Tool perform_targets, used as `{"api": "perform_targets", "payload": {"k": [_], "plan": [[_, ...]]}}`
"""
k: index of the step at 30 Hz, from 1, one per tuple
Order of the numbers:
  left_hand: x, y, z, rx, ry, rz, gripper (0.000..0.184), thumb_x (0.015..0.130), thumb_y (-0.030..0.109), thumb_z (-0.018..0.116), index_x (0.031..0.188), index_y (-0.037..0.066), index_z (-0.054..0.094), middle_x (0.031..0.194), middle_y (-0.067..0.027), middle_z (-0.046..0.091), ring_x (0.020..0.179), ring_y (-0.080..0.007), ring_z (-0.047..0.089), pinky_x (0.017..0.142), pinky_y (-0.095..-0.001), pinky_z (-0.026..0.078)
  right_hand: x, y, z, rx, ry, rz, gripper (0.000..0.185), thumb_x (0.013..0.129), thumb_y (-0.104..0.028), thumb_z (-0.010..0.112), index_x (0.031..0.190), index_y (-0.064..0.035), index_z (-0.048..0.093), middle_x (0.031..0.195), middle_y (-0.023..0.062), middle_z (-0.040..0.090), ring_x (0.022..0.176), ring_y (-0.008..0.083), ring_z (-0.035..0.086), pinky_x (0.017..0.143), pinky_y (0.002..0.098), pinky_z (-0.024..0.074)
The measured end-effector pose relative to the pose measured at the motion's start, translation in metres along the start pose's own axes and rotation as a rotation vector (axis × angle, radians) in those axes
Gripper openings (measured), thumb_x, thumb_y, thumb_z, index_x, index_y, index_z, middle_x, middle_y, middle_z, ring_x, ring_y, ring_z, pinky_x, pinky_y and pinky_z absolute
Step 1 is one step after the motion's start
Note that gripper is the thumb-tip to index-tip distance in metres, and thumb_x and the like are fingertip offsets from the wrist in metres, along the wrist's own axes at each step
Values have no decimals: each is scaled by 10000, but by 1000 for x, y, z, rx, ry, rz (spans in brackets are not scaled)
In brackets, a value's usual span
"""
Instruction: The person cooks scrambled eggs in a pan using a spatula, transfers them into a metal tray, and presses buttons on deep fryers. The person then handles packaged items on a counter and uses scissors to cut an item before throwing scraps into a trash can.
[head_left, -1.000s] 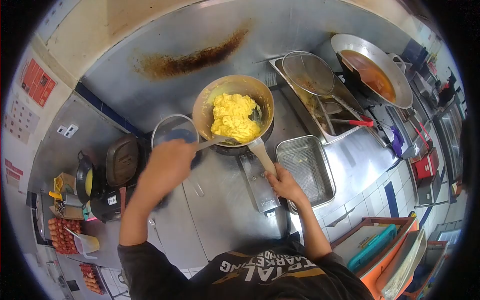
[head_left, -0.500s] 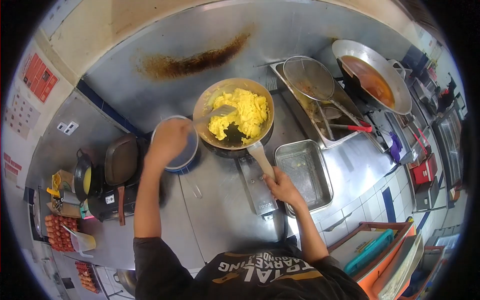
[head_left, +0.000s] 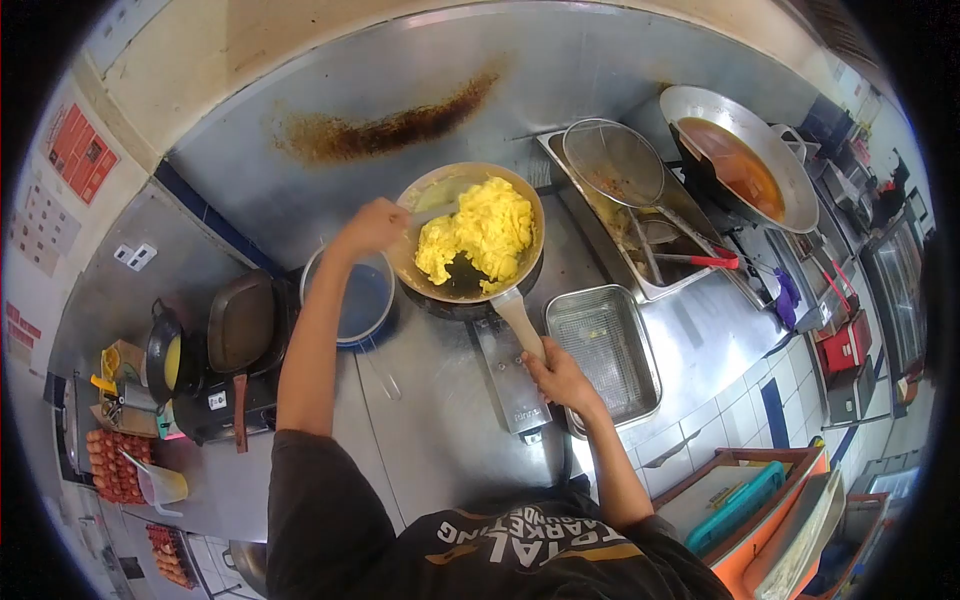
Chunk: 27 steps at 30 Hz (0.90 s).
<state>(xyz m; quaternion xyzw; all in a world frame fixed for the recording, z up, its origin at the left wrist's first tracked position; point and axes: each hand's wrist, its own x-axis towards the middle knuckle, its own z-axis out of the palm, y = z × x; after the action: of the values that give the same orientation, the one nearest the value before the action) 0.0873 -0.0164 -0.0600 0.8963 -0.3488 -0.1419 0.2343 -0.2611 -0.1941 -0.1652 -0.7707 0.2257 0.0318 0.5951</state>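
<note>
Head: eggs (head_left: 497,226) just right of left fingers (head_left: 393,222)

Spatula (head_left: 434,213) — handle end out of sight

Place: kitchen, commercial-looking | steel counter (head_left: 430,430), brown-stained steel wall panel (head_left: 580,60) | stove (head_left: 508,385) under frying pan (head_left: 440,186) of scrambled egg (head_left: 495,225) | wok (head_left: 690,105) of reddish-brown liquid (head_left: 735,165) | mesh strainer (head_left: 612,150), wire basket (head_left: 610,370) | eggs (head_left: 118,465) massed in rows
</note>
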Motion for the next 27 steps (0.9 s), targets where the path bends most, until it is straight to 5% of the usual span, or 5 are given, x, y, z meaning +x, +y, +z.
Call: {"api": "perform_targets", "payload": {"k": [1,4,12,16,27], "plan": [[-9,1,6,96,32,201,253,903,164,552,1029,7,706,871,-236,682,820,-431,655,740,-473,502,1,1,1,3,-2,-3,339,992,-308,566,1118,5,538,652,73,560,492,157,564,450,328,476],[-67,29,9,186,94,264,245,901,148,582,1085,48,710,854,-219,674,818,-428,645,720,-482,497,2,4,0,17,-6,-21,343,991,-313,569,1113,7,540,650,80,565,493,159,569,445,330,481],[-199,104,-51,564,174,127,342,872,130,631,1212,114,673,840,-181,646,758,-385,648,680,-463,519,1,3,1,16,14,-18,311,992,-304,578,1034,0,528,644,82,571,487,160,570,448,322,478],[-197,90,-35,651,78,140,376,867,124,628,1241,130,658,850,-175,645,741,-371,656,654,-463,522,-1,-2,0,48,3,-17,311,992,-307,577,1025,-2,526,642,87,572,483,165,570,449,316,465],[-86,29,39,469,389,253,340,853,58,552,1176,72,658,956,-201,672,805,-396,673,698,-479,543,0,4,3,-22,41,-14,323,983,-310,585,1046,3,535,647,101,586,487,196,589,462,344,482]]}}
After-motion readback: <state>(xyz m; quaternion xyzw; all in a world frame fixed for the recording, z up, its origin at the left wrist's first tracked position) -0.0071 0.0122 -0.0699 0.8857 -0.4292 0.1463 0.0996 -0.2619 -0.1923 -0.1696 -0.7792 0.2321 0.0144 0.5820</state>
